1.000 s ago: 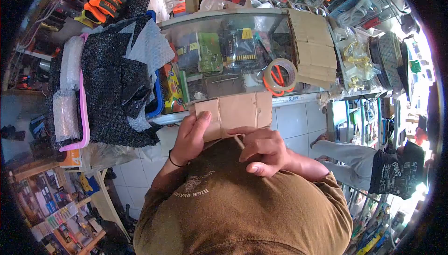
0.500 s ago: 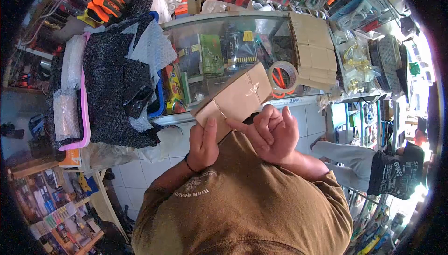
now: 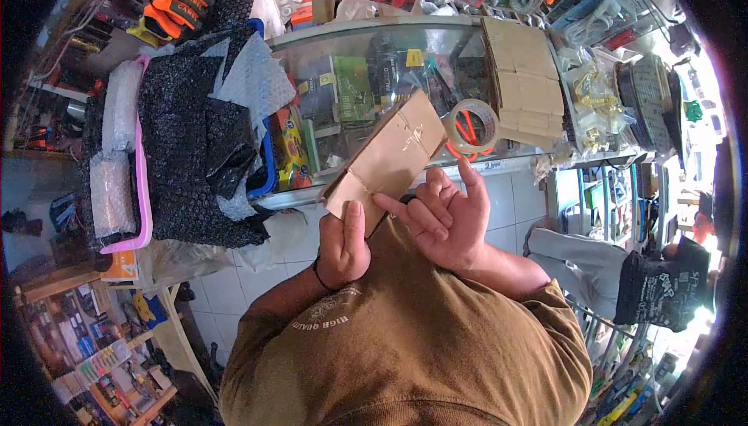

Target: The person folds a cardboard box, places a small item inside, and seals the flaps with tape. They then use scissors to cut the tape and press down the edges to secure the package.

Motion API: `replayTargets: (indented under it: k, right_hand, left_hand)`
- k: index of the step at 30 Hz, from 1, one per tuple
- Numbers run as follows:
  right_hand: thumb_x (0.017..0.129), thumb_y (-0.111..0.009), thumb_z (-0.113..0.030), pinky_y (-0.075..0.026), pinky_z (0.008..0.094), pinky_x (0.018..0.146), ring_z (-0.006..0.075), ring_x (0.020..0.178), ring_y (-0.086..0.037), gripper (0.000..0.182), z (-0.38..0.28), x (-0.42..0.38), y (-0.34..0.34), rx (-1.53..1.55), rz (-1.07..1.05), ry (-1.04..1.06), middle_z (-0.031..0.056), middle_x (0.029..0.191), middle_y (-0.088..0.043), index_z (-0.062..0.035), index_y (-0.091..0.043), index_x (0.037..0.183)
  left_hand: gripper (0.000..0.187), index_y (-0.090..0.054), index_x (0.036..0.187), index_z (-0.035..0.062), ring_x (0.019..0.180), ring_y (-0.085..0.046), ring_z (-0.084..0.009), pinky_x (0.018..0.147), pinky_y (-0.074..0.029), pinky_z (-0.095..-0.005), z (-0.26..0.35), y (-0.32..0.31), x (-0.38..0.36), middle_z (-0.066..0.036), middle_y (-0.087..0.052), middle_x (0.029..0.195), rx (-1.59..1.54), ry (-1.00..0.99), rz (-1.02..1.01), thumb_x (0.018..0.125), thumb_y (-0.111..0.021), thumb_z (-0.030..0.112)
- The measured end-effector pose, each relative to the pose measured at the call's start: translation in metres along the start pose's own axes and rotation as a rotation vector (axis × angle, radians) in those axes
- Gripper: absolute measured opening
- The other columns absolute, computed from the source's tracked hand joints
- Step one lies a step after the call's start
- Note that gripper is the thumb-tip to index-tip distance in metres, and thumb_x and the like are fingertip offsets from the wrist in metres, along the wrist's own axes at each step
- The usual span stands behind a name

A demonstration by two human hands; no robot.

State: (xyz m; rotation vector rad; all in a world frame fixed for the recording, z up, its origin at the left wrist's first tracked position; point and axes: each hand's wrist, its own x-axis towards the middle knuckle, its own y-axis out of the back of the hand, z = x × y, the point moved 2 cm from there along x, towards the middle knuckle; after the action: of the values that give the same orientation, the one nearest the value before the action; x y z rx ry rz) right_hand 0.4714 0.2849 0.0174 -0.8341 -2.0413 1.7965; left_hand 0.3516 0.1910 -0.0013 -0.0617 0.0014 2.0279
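A folded flat packet of brown cardboard (image 3: pixel 393 149) is tilted up in front of my chest, with clear tape shining on its face and a crease across its lower part. My left hand (image 3: pixel 343 243) is closed on its lower left corner, thumb on the front face. My right hand (image 3: pixel 448 223) is palm up with its fingers apart. One outstretched finger of it touches the packet's lower edge near the crease; the others are partly bent and hold nothing. A roll of clear tape (image 3: pixel 488 126) stands on the counter just beyond the packet, beside orange-handled scissors (image 3: pixel 471 150).
A stack of folded cardboard (image 3: pixel 530 87) lies right of the tape on the glass display counter (image 3: pixel 312 46). Black bubble wrap (image 3: pixel 175 146) covers a pink-rimmed basket (image 3: pixel 142 169) at left. A person in grey trousers (image 3: pixel 576 253) is at the right.
The packet has tilted a little more upright and its far end has shifted left. My right hand has moved slightly left, its fingers spreading more.
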Motion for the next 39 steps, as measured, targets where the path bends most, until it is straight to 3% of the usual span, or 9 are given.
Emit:
replayTargets:
  k: [3, 10, 12, 17, 19, 20, 21, 24, 39]
  right_hand:
    - [0.093, -0.029, -0.047, -0.039, 0.0421, 0.098, 0.0137, 0.030, -0.025, 0.055, 0.002, 0.001, -0.001, 0.025, 0.064, -0.016, 0.0000, 0.038, -0.026, -0.0057, -0.059, 0.074]
    - [0.093, -0.030, -0.047, -0.043, 0.0405, 0.095, 0.0139, 0.030, -0.023, 0.054, 0.002, 0.001, 0.001, 0.059, 0.108, -0.044, 0.0006, 0.037, -0.025, -0.0049, -0.059, 0.075]
    - [0.093, -0.031, -0.046, -0.044, 0.0408, 0.093, 0.0139, 0.030, -0.024, 0.054, 0.000, 0.000, -0.004, 0.072, 0.068, -0.052, 0.0006, 0.038, -0.026, -0.0047, -0.059, 0.075]
    - [0.094, -0.035, -0.043, -0.046, 0.0381, 0.089, 0.0116, 0.033, -0.027, 0.046, -0.006, 0.002, -0.008, -0.019, -0.077, 0.088, -0.0004, 0.043, -0.029, -0.0044, -0.055, 0.080]
    - [0.093, -0.040, -0.037, -0.049, 0.0354, 0.079, 0.0103, 0.035, -0.030, 0.037, -0.013, -0.005, -0.002, -0.620, 0.047, 0.348, -0.0004, 0.047, -0.034, -0.0061, -0.053, 0.077]
    - [0.087, -0.055, -0.025, -0.049, 0.0335, 0.072, 0.0114, 0.044, -0.042, 0.022, -0.015, -0.013, -0.002, -0.982, 0.154, 0.368, 0.0022, 0.057, -0.045, -0.0049, -0.055, 0.080]
    - [0.087, -0.055, -0.025, -0.049, 0.0335, 0.072, 0.0114, 0.044, -0.042, 0.022, -0.016, -0.013, -0.005, -0.986, 0.151, 0.364, 0.0022, 0.057, -0.045, -0.0049, -0.055, 0.080]
    - [0.072, -0.069, -0.013, -0.042, 0.0348, 0.067, 0.0239, 0.073, -0.055, 0.025, -0.013, -0.011, -0.014, -1.949, -0.144, 0.714, 0.0078, 0.088, -0.059, -0.0065, -0.060, 0.094]
    - [0.072, -0.066, -0.009, -0.037, 0.0355, 0.066, 0.0237, 0.073, -0.052, 0.019, -0.008, -0.004, -0.007, -2.315, -0.372, 0.908, 0.0059, 0.084, -0.056, -0.0055, -0.056, 0.087]
  left_hand:
    - [0.034, -0.051, 0.107, -0.0093, 0.086, -0.058, -0.0252, 0.072, -0.044, -0.0340, -0.002, -0.002, 0.000, -0.021, -0.059, 0.094, 0.028, -0.136, 0.035, 0.096, -0.033, 0.017]
    - [0.033, -0.049, 0.110, -0.0091, 0.096, -0.057, -0.0293, 0.081, -0.043, -0.0356, -0.005, -0.007, -0.001, -0.022, -0.058, 0.101, -0.067, -0.146, 0.001, 0.095, -0.034, 0.015]
    - [0.031, -0.050, 0.110, -0.0079, 0.093, -0.058, -0.0286, 0.080, -0.044, -0.0355, 0.000, -0.010, -0.003, -0.020, -0.059, 0.101, 0.251, -0.392, -0.031, 0.095, -0.035, 0.015]
    - [0.030, -0.052, 0.109, -0.0062, 0.090, -0.060, -0.0244, 0.076, -0.045, -0.0322, -0.002, -0.005, 0.000, -0.017, -0.061, 0.098, -0.040, -0.090, 0.002, 0.096, -0.035, 0.015]
    - [0.031, -0.052, 0.109, -0.0063, 0.090, -0.059, -0.0214, 0.076, -0.045, -0.0307, 0.004, -0.005, 0.003, -0.016, -0.061, 0.097, -0.179, -0.063, 0.032, 0.096, -0.034, 0.016]
    - [0.031, -0.052, 0.109, -0.0063, 0.090, -0.059, -0.0214, 0.076, -0.045, -0.0307, 0.005, -0.005, 0.004, -0.016, -0.061, 0.097, -0.181, -0.065, 0.037, 0.096, -0.034, 0.016]
    - [0.031, -0.051, 0.109, -0.0065, 0.089, -0.059, -0.0204, 0.076, -0.045, -0.0304, 0.006, -0.005, 0.004, -0.015, -0.062, 0.097, -0.177, -0.068, 0.026, 0.096, -0.034, 0.016]
    - [0.031, -0.051, 0.110, -0.0070, 0.088, -0.059, -0.0202, 0.077, -0.044, -0.0302, 0.010, -0.003, 0.003, -0.015, -0.062, 0.097, -0.103, -0.077, -0.016, 0.096, -0.035, 0.015]
    - [0.028, -0.051, 0.108, -0.0075, 0.084, -0.059, -0.0228, 0.073, -0.044, -0.0322, 0.006, -0.008, -0.003, -0.019, -0.060, 0.092, 0.144, -0.150, -0.068, 0.094, -0.037, 0.013]
